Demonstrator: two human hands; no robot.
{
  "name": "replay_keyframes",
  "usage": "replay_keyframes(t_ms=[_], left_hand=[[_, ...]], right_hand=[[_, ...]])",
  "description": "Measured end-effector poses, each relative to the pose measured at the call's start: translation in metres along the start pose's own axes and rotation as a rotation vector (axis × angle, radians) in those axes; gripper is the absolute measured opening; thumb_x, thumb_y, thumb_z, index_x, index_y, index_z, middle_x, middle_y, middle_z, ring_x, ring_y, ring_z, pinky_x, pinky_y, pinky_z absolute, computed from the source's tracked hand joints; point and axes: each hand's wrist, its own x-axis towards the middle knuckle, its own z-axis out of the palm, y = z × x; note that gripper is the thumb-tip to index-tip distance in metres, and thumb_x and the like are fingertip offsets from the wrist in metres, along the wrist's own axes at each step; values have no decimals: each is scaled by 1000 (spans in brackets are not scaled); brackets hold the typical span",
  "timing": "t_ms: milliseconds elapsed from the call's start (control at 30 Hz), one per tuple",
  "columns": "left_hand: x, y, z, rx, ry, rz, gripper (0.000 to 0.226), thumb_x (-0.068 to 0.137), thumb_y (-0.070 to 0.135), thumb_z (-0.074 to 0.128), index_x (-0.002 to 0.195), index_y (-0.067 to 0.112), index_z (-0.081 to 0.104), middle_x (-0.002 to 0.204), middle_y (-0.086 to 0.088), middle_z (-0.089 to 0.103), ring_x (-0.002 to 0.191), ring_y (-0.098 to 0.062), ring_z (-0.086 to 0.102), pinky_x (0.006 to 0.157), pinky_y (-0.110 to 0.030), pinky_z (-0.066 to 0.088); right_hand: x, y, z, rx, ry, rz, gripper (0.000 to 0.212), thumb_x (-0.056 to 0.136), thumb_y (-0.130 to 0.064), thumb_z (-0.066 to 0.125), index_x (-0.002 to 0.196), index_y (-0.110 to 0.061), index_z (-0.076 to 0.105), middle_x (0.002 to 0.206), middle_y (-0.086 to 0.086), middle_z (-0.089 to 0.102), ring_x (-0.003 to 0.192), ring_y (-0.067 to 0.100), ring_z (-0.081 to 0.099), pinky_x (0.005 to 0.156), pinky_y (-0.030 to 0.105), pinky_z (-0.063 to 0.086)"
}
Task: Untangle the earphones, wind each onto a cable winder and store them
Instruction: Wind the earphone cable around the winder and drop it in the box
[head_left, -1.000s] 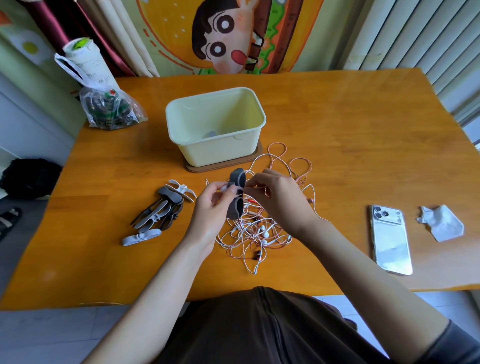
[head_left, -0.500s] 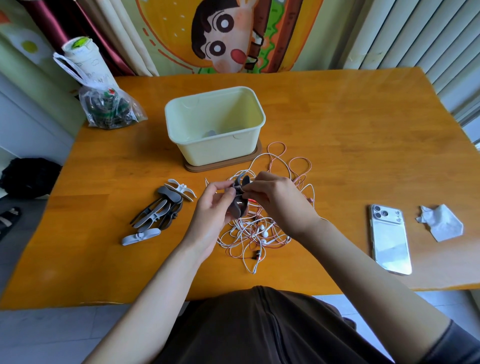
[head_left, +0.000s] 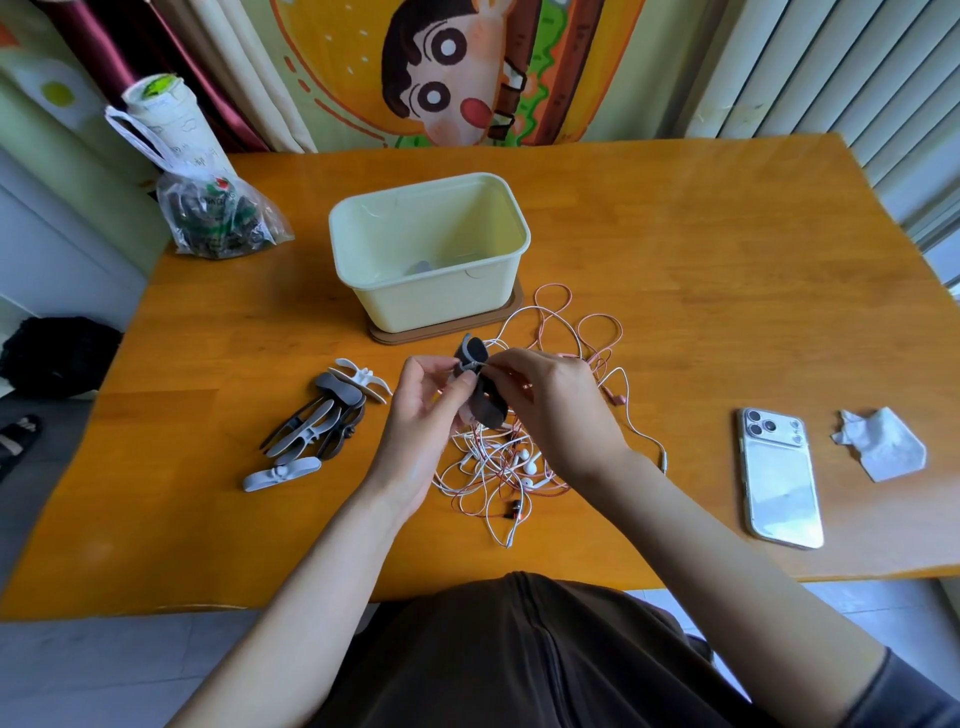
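A tangle of white and pink earphones lies on the orange table in front of me. Above the tangle my left hand holds a dark grey cable winder by its middle. My right hand pinches a white cable at the winder's waist. A pale yellow storage box stands open just behind, on a brown lid, with a small grey thing inside. A heap of spare grey and white winders lies to the left.
A white phone and a crumpled tissue lie at the right. A plastic bag with a paper cup stands at the back left corner. The table's front edge runs close to my lap.
The winder has tilted and dropped a little between my hands. My right fingers have moved onto its middle, where a white cable now crosses it.
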Motion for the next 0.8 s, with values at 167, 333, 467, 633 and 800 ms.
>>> replay_keyframes(t_ms=[167, 333, 467, 633, 800], left_hand=[[-1, 6, 1, 265, -21, 150, 20, 95, 12, 55, 106, 27, 51, 101, -10, 61, 72, -1, 62, 70, -16, 49], [-1, 5, -1, 390, -58, 216, 17, 91, 17, 61, 105, 27, 63, 102, 1, 67, 93, -11, 65, 72, -15, 51], [2, 3, -5, 485, -6, 268, 16, 88, 13, 66, 100, 23, 67, 94, 5, 69, 88, -9, 64, 71, -10, 50], [2, 1, -9, 540, 15, 293, 23, 85, 5, 68, 91, 27, 69, 86, 13, 69, 82, -6, 63, 70, -9, 49], [2, 2, -10, 585, -57, 277, 27, 83, 7, 70, 86, 34, 67, 86, 14, 69, 83, -11, 65, 72, -15, 53]], right_hand=[[-3, 0, 1, 30, -5, 9, 12, 89, -7, 61, 97, -5, 70, 87, 8, 70, 75, 18, 65, 67, 23, 52], [-3, 1, 1, 43, -6, 24, 15, 89, -9, 61, 101, -7, 70, 89, 7, 71, 77, 16, 66, 69, 23, 54], [-5, 3, 2, 30, -33, 15, 14, 88, -9, 62, 99, -6, 70, 88, 7, 70, 78, 17, 66, 69, 24, 53], [0, 11, -6, -1, -167, 8, 15, 89, -14, 62, 99, -8, 71, 88, 5, 68, 73, 10, 58, 66, 15, 46], [13, 20, -24, -65, -185, -78, 12, 86, -16, 66, 93, -11, 74, 85, 3, 63, 72, 19, 61, 62, 29, 49]])
